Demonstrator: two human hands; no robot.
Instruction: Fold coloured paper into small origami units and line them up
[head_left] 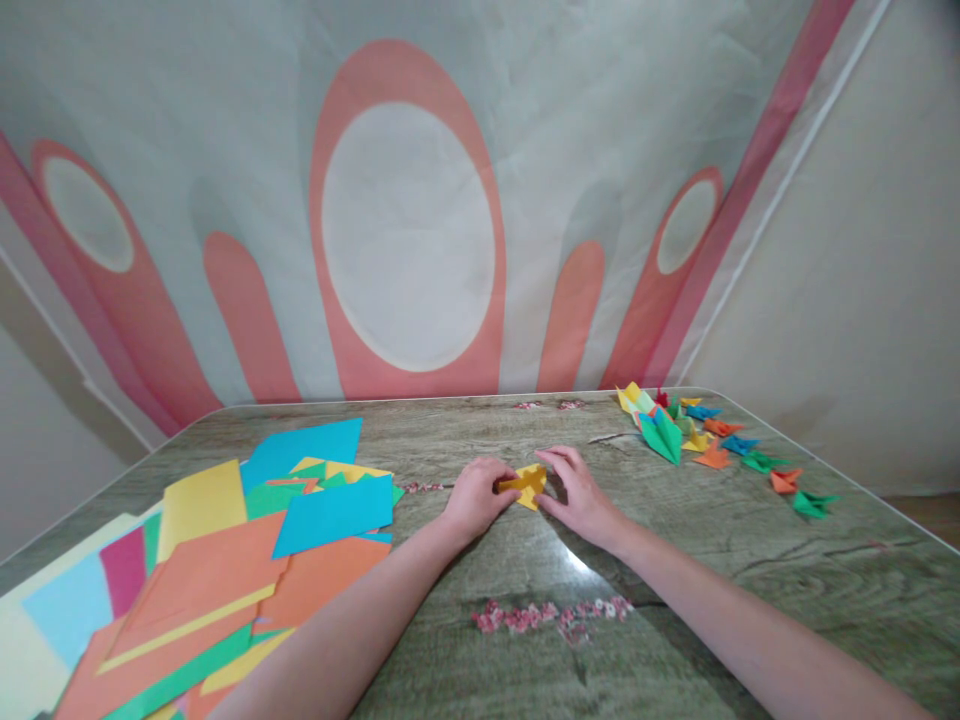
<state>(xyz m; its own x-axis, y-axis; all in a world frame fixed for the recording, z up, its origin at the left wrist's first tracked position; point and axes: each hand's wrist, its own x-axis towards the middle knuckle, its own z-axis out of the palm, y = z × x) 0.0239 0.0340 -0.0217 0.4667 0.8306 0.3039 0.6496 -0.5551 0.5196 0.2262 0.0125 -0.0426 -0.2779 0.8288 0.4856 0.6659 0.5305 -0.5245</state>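
Observation:
A small piece of folded yellow paper [533,484] stands at the middle of the table, its creased panels partly spread. My left hand [478,494] is closed on its left side, the thumb lying along the near edge. At the right end, my right hand [581,500] has its thumb and index finger curved around the paper, touching it near the corners. The fingers partly cover both ends of the paper.
Coloured sheets, among them a blue sheet [337,514] and an orange sheet [217,560], overlap on the left. Several folded paper figures line the right side, including a green figure [814,503] and an orange one [786,481]. A printed fabric backdrop [420,75] hangs behind the wood-patterned table [465,670].

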